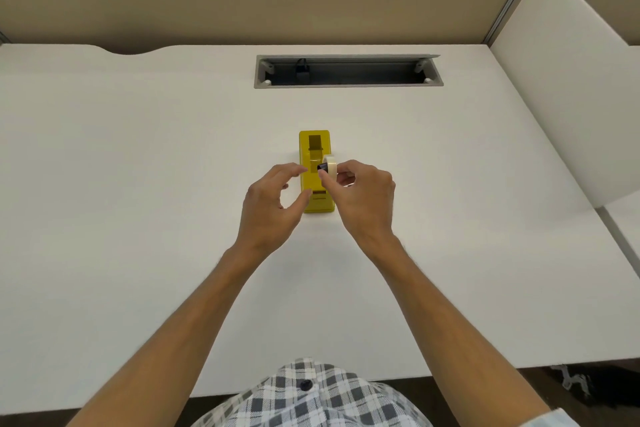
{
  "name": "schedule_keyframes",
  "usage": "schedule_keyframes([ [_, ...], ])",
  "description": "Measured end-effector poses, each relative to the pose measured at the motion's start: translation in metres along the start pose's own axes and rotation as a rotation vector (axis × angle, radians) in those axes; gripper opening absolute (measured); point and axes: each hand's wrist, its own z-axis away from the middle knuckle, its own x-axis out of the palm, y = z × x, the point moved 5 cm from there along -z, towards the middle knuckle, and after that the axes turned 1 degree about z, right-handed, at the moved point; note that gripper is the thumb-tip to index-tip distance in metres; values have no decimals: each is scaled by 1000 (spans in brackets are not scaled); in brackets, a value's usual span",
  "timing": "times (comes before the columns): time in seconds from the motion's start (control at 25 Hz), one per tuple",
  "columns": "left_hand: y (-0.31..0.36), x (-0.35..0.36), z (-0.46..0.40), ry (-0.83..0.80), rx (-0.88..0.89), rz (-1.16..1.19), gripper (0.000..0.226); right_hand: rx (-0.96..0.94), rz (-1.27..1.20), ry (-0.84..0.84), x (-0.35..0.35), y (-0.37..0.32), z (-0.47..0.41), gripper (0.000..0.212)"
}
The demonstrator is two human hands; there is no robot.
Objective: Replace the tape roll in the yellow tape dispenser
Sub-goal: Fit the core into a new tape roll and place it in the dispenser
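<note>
Right now, as I read it, the tape roll (330, 166) sits pinched in my right hand (363, 196), thumb and fingertips closed on its pale rim, with a dark core or hub showing on the side that faces left. It hangs just above the yellow tape dispenser (316, 172), over the right edge of the body and about midway along it. The dispenser stands on the surface (138, 184) with its long axis running straight away from me, near end by my wrists, far end toward the cable slot (348, 71) set in the surface well beyond.

That alignment is what the next move depends on, I judge: the roll's axle has to lie across the dispenser's length and drop into the cradle, so it needs only a short shift to the left and down. The right hand is plainly the nearer one, since it already holds the roll.

My left hand (272, 203) is slack and holds nothing, fingers curled loosely just beside the dispenser's left wall; I cannot tell whether a fingertip touches it.

Counting: one dispenser, one roll, two hands, one slot. I cannot tell whether the cradle is empty.
</note>
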Motion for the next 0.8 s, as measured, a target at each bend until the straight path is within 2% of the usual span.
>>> schedule_keyframes([
  [0.08, -21, 2, 5, -40, -56, -123, 33, 24, -5, 6, 8, 4, -11, 26],
  [0.2, -56, 8, 20, -189, -151, -347, 43, 52, 31, -2, 20, 7, -28, 27],
  [0.36, -87, 10, 37, -324, -147, -521, 57, 86, 84, -23, 37, 11, -44, 27],
  [0.8, -100, 13, 47, -315, -146, -601, 68, 111, 264, -16, 59, 16, -66, 31],
])
